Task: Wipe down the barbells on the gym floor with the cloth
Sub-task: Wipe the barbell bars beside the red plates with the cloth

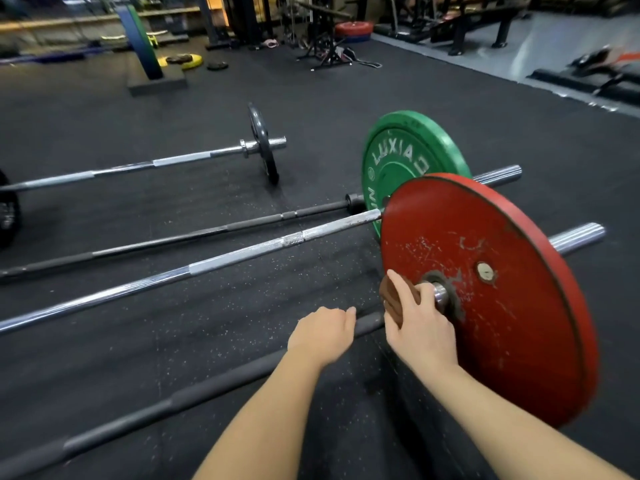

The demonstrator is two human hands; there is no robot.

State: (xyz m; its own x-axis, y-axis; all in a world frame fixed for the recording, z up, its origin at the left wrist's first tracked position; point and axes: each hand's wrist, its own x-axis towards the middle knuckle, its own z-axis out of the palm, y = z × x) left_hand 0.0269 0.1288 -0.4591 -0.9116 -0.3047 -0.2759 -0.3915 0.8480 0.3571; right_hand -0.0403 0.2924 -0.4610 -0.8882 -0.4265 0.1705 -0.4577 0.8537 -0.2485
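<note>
The right hand [420, 327] clamps a cloth [393, 299] round the barbell [207, 393] beside a red plate [502, 323]. The left hand [322, 336] curls its fingers over the barbell.

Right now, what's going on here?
A person is wiping the nearest barbell. The right hand grips a brown cloth against its bar, right beside the red plate. The left hand holds the same bar next to it. Other barbells lie on the floor beyond.
</note>
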